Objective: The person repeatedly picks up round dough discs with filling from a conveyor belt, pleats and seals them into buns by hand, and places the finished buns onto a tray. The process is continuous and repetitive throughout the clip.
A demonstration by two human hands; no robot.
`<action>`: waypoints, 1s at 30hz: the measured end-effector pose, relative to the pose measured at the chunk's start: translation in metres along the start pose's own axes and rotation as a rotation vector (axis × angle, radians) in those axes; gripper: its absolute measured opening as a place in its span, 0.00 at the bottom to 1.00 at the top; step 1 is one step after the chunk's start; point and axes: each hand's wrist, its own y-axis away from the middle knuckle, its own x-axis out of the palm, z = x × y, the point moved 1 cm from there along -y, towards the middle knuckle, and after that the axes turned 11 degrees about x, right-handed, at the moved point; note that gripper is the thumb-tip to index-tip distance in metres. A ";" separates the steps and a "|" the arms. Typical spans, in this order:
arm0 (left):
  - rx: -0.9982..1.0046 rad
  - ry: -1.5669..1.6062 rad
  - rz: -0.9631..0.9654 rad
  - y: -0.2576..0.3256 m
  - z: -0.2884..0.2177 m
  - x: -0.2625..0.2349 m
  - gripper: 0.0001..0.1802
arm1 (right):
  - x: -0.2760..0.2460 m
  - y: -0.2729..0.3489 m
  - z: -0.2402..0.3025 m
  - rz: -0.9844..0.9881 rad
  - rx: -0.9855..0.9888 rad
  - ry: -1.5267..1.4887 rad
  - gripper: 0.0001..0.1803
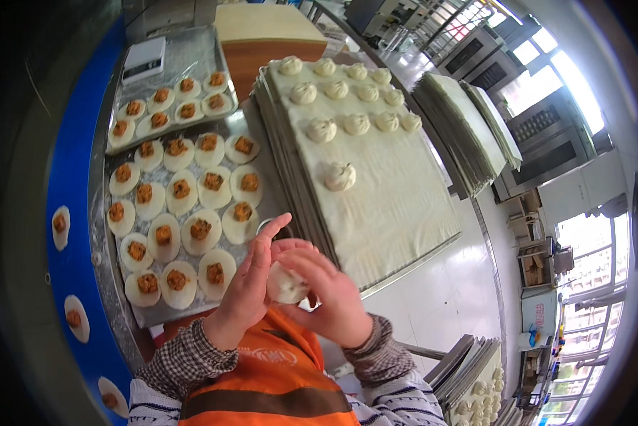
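Between my two hands, low in the middle of the view, is a white pleated bun (288,287). My left hand (253,273) cups its left side, thumb and fingers pointing upward. From the right, my right hand (329,290) curls its fingers over the bun's top and side. Left of my hands, floured metal trays (185,165) carry rows of round dough wrappers (241,226) topped with orange-brown filling. To the right, a cloth-lined tray (384,220) tops a tall stack and bears several pleated buns (340,176) in rows.
A blue conveyor belt (84,241) along the left side carries several filled wrappers. A white scale-like box (145,58) lies on the far tray. More stacked trays (468,135) stand at the right, and another stack with buns (478,390) is at the lower right.
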 end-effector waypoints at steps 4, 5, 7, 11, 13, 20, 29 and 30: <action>0.040 -0.186 -0.012 -0.016 -0.006 0.011 0.43 | -0.070 -0.031 -0.061 -0.292 0.060 -0.155 0.32; 0.004 -0.162 -0.009 -0.012 -0.010 0.005 0.42 | -0.094 -0.044 -0.078 -0.315 0.288 -0.188 0.28; -0.049 -0.172 -0.058 0.001 -0.013 -0.012 0.40 | -0.120 -0.078 -0.110 -0.400 0.210 -0.208 0.27; -0.093 -0.212 -0.191 0.029 -0.021 -0.047 0.39 | -0.147 -0.111 -0.159 -0.309 0.301 -0.024 0.24; -0.046 -0.227 -0.281 0.041 -0.028 -0.066 0.38 | -0.140 -0.128 -0.178 -0.225 0.269 -0.016 0.26; -0.099 -0.267 -0.354 0.077 -0.039 -0.087 0.31 | -0.128 -0.124 -0.199 -0.131 0.450 -0.163 0.25; 0.363 -1.273 -1.117 0.207 -0.151 -0.184 0.15 | -0.136 -0.073 -0.112 -0.485 0.148 0.159 0.27; 0.214 -1.657 -1.231 0.239 -0.167 -0.211 0.22 | -0.118 -0.060 -0.071 -0.486 0.085 0.189 0.24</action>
